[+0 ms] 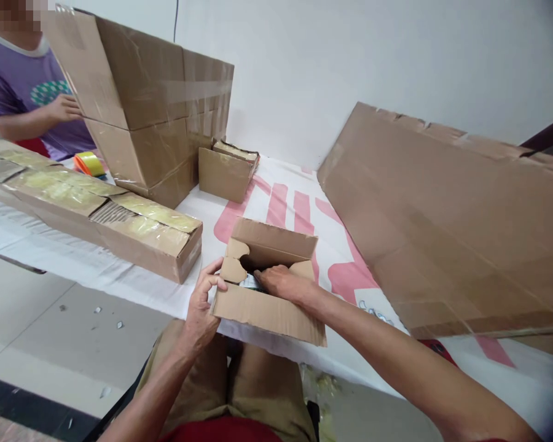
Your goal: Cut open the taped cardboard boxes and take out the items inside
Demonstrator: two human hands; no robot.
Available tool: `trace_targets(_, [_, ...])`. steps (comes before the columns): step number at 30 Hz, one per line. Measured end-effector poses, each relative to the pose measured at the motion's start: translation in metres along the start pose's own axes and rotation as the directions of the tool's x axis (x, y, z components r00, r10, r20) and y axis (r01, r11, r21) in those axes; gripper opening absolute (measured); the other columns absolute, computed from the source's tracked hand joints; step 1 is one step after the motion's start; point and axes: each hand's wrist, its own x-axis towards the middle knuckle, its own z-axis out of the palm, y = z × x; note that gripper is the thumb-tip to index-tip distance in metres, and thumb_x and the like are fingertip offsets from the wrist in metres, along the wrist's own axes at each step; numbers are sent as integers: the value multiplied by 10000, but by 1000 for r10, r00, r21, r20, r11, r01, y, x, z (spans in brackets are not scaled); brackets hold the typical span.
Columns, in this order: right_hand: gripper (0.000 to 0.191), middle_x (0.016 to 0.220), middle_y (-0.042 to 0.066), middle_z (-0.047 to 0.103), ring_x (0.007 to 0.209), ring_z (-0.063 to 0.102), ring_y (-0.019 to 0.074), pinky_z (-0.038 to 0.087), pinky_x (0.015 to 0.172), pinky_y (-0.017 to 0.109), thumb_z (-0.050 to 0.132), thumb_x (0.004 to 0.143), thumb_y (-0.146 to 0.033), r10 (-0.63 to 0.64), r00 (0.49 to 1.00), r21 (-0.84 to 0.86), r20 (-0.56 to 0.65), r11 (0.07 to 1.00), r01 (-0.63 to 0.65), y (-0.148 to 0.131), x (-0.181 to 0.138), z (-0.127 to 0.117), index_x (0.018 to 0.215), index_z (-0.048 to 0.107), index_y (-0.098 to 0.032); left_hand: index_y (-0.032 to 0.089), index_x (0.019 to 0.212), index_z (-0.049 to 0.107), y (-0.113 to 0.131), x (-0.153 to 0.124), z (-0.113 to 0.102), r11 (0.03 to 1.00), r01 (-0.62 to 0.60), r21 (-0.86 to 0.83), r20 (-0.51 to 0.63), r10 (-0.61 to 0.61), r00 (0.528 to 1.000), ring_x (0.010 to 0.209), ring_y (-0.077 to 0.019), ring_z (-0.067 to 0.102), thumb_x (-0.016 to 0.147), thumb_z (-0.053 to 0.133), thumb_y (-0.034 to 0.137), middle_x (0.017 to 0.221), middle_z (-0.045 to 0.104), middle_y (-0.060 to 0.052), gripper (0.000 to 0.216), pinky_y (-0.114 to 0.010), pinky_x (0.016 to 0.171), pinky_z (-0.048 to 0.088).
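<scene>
A small open cardboard box (267, 316) sits at the near edge of the white table (175, 215). My left hand (203, 307) grips its left corner, thumb and fingers pinched on the near-left flap. My right hand (281, 283) reaches inside the box, fingers curled down onto a small packet with light printing (247, 282) that is mostly hidden. The rear flap stands up behind both hands.
A long taped carton (120, 230) lies to the left. A small sealed box (225, 172) and a tall stack of cartons (156, 110) stand behind. A flat cardboard sheet (442, 221) leans at right. A person in purple (23, 86) touches the stack; a yellow tape roll (88, 163) lies nearby.
</scene>
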Motion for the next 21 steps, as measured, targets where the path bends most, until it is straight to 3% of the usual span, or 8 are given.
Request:
trace_targets(5, [303, 1106, 167, 798, 997, 756, 314, 495, 769, 349, 645, 923, -249, 16, 998, -2, -55, 1000, -16, -1, -1, 1, 1196, 706, -132, 239, 890, 566, 0, 0, 2, 998, -6, 55, -1, 6, 1000, 1377, -298, 574, 797, 672, 198, 1512, 575, -128, 148, -449, 1089, 473])
trace_targets(9, [379, 1199, 167, 768, 1085, 717, 335, 489, 843, 371, 615, 914, -339, 72, 975, 27, -210, 997, -68, -8, -14, -20, 1239, 662, -149, 240, 892, 563, -2, 3, 4, 999, 15, 51, -27, -14, 1000, 1345, -304, 600, 790, 677, 218, 1471, 605, -137, 154, -441, 1057, 499])
trace_targets(13, [413, 1222, 162, 758, 1125, 685, 346, 482, 927, 406, 600, 876, -302, 169, 879, 79, -446, 986, -150, -7, -44, -45, 1253, 680, -154, 234, 901, 575, -4, 3, 6, 999, 42, 35, -34, -40, 999, 1368, -319, 587, 823, 696, 254, 1503, 574, -148, 145, -463, 1097, 485])
trace_targets(16, [477, 1251, 113, 762, 1107, 691, 319, 507, 931, 406, 635, 848, -343, 263, 789, 294, -554, 949, -111, 5, -76, -52, 1297, 693, -194, 236, 1139, 599, -11, -3, 9, 999, 53, 0, -102, -53, 993, 1391, -330, 572, 868, 709, 320, 1571, 496, -177, 305, -488, 1123, 478])
trace_targets(18, [466, 1197, 63, 779, 1042, 710, 276, 535, 888, 379, 631, 853, -387, 335, 754, 542, -565, 839, 34, 16, -96, -47, 1284, 708, -227, 250, 1424, 480, -20, -10, 11, 996, 93, 6, -136, -92, 986, 1422, -342, 540, 861, 748, 377, 1610, 438, -202, 636, -502, 1139, 472])
trace_targets(20, [419, 1093, 47, 792, 957, 726, 245, 561, 813, 349, 618, 869, -453, 400, 749, 765, -528, 607, 215, 27, -112, -32, 1197, 738, -221, 252, 1548, 352, -31, -17, 12, 985, 165, 53, -115, -158, 981, 1440, -361, 516, 814, 809, 438, 1615, 427, -211, 884, -519, 1150, 467])
trace_targets(21, [402, 1027, 52, 794, 901, 731, 236, 567, 761, 334, 623, 865, -485, 436, 748, 837, -500, 466, 287, 32, -118, -22, 1121, 751, -204, 242, 1533, 374, -36, -19, 13, 977, 197, 83, -92, -190, 978, 1423, -369, 531, 789, 830, 468, 1580, 469, -207, 902, -528, 1141, 475])
